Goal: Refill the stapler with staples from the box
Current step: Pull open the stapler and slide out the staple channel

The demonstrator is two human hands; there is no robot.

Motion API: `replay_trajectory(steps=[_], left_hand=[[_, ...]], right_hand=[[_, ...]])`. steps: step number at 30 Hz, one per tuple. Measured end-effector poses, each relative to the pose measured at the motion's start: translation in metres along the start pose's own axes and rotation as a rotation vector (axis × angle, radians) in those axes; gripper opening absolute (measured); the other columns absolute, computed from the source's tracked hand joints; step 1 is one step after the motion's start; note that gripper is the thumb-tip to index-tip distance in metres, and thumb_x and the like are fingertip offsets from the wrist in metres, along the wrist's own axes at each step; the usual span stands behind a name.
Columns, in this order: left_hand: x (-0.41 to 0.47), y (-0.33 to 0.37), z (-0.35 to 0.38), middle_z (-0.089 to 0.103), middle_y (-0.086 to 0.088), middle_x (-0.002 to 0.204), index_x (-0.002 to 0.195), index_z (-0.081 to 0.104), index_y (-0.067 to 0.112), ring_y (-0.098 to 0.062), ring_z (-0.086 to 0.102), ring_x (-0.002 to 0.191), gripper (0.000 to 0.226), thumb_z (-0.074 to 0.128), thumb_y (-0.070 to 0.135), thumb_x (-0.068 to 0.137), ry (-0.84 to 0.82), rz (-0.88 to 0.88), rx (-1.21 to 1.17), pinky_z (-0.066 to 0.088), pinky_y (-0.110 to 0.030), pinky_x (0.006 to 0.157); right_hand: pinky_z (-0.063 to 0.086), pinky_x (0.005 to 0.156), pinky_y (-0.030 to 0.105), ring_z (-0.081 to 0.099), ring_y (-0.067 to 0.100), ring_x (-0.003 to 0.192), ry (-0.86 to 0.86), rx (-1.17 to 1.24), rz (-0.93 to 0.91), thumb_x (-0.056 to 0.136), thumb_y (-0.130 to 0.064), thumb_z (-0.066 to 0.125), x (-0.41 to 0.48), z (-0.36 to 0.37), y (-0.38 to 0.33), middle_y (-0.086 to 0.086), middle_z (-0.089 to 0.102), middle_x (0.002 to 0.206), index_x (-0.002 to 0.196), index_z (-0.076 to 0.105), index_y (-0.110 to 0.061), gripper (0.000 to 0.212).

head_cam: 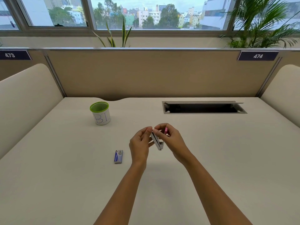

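A: Location type?

B: Office workstation. The desk (65,159) is enclosed by beige partition panels (154,73) carrying numbered seat labels, 473 (14,55) and 474 (257,56).

A: Further indicators?

B: A cable slot (204,107) with a hinged flap is set into the desk. A green-rimmed pen cup (100,113) stands nearby. Windows (146,12) behind potted plants (263,21) overlook city buildings.

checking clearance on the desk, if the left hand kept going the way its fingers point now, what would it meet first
The left hand points up and right, its fingertips already on the stapler that both hands hold. Straight on, it would press into the stapler, then the right hand just behind it. Depth is hard to judge here.
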State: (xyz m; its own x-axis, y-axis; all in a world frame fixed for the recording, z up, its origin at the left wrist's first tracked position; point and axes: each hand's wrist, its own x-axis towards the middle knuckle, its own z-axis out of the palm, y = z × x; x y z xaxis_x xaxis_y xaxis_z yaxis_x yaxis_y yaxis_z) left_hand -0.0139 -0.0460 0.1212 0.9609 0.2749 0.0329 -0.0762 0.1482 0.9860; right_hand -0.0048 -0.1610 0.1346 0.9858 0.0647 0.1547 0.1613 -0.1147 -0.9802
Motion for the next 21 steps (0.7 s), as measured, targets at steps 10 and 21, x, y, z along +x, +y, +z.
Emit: replay_trajectory(steps=[10,21], left_hand=[[-0.009,-0.006,0.006,0.073,-0.005,0.098,0.106,0.069,0.018,-0.014,0.071,0.087,0.022,0.055,0.026,0.091,-0.023,-0.063,0.008,0.060,-0.031,0.076],[-0.014,-0.007,0.011,0.068,0.004,0.090,0.105,0.067,0.015,-0.005,0.068,0.080,0.022,0.059,0.025,0.087,-0.035,0.081,0.070,0.057,-0.015,0.064]], right_hand=[[0.048,0.060,0.008,0.058,-0.004,0.063,0.195,-0.002,-0.062,0.090,-0.038,0.055,-0.008,0.022,0.002,-0.006,0.059,0.074,0.084,0.053,-0.022,0.017],[0.047,0.059,0.005,0.062,0.007,0.079,0.245,0.119,-0.021,0.094,-0.033,0.049,-0.005,0.018,0.002,-0.008,0.059,0.088,0.092,0.050,-0.034,0.003]])
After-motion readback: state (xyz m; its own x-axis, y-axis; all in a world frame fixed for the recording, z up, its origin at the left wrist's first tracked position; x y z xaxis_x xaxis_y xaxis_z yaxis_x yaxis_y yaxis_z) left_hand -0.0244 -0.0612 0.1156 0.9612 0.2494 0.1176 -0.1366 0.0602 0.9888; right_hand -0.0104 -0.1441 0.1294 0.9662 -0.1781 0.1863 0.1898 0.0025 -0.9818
